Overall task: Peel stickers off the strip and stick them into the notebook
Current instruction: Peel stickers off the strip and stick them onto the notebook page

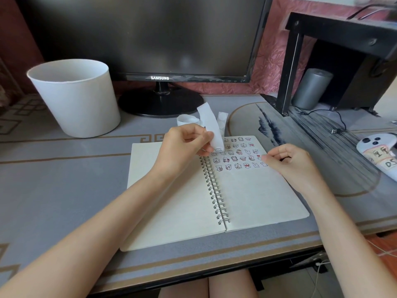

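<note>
The notebook lies open on the grey desk mat, with rows of stickers across the top of its right page. The right hand rests at the rows' right end, fingers curled, thumb and forefinger tips together; whether they hold a sticker cannot be told. The left hand pinches the white strip above the spiral, hiding the nearest stickers. A controller lies far right. Behind stand a white bin, a dark monitor, a black shelf over a grey cylinder, and a pink wall.
</note>
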